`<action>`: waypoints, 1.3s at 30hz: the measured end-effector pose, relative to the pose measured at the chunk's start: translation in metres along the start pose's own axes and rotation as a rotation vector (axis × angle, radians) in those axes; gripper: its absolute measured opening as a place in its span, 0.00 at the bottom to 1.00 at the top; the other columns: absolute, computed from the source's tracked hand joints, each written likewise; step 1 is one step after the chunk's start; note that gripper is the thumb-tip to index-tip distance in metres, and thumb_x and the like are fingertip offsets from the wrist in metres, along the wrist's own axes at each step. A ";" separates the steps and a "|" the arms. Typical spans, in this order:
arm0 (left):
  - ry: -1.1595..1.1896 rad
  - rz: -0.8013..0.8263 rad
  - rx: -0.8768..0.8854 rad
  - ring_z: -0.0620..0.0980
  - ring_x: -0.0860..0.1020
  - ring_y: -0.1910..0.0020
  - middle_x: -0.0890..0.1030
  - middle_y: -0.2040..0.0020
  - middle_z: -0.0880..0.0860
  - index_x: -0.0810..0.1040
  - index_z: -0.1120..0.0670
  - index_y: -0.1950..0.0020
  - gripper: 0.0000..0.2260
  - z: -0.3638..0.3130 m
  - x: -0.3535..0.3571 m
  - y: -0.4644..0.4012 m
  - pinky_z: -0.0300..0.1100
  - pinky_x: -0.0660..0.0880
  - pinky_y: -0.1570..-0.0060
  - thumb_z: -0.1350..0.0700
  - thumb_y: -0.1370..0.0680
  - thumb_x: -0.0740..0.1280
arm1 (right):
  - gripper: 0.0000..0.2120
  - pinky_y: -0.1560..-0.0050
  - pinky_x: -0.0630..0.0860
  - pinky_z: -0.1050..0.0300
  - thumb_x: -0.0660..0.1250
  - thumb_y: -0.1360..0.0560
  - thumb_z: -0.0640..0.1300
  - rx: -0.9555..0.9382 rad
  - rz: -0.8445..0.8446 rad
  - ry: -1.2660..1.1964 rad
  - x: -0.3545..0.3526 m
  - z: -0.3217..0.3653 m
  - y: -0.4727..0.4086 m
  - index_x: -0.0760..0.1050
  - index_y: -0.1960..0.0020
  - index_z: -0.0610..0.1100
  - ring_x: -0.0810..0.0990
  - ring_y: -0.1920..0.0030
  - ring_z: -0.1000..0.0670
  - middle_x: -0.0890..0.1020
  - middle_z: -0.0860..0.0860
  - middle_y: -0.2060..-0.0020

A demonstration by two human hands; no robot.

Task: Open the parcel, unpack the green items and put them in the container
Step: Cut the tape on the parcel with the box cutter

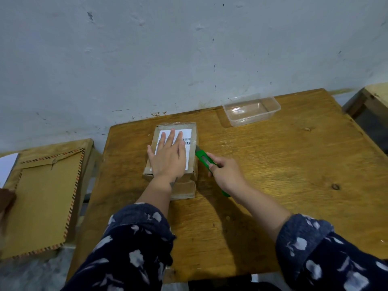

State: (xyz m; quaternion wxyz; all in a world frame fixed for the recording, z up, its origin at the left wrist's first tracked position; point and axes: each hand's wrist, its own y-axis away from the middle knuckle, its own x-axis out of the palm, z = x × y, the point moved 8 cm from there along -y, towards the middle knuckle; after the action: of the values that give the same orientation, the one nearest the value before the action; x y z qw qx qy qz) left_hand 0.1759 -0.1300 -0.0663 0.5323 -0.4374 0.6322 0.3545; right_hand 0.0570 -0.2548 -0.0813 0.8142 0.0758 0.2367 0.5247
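Observation:
A taped cardboard parcel (189,133) with a white barcode label lies on the wooden table (283,164). My left hand (168,156) rests flat on top of it, fingers spread over the label. My right hand (226,173) grips a green utility knife (202,157) whose blade tip touches the parcel's right top edge. A clear plastic container (252,111) stands empty at the far right of the table, near the wall. The parcel is closed, so its contents are hidden.
A lower stool at the left carries a large brown envelope (42,198) with striped edging. Another wooden piece of furniture (373,97) shows at the far right. A grey wall runs behind the table.

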 end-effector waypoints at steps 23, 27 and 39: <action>-0.067 0.196 0.086 0.51 0.38 0.23 0.40 0.21 0.48 0.41 0.46 0.22 0.24 0.003 0.012 -0.005 0.63 0.38 0.28 0.44 0.18 0.40 | 0.18 0.70 0.67 0.58 0.61 0.22 0.43 0.107 -0.159 -0.004 0.012 -0.023 0.081 0.74 0.36 0.58 0.72 0.71 0.53 0.80 0.54 0.63; -0.072 0.186 0.111 0.51 0.38 0.23 0.40 0.21 0.48 0.41 0.46 0.22 0.24 0.006 0.011 -0.003 0.63 0.39 0.28 0.44 0.18 0.40 | 0.13 0.65 0.70 0.54 0.64 0.23 0.47 0.130 -0.274 -0.157 -0.006 -0.033 0.099 0.78 0.39 0.55 0.77 0.66 0.49 0.83 0.46 0.66; -0.091 0.203 0.275 0.50 0.39 0.23 0.40 0.21 0.47 0.42 0.45 0.22 0.24 0.020 0.004 0.012 0.61 0.39 0.28 0.43 0.18 0.39 | 0.33 0.36 0.62 0.54 0.53 0.23 0.25 0.202 -0.076 -0.564 -0.006 -0.024 0.088 0.49 0.23 0.46 0.71 0.39 0.47 0.77 0.44 0.39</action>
State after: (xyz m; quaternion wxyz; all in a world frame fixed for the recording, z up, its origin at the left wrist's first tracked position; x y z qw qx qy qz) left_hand 0.1721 -0.1078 -0.0744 0.5768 -0.2778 0.6909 0.3359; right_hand -0.0286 -0.2245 -0.0681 0.8553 0.2904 0.0550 0.4256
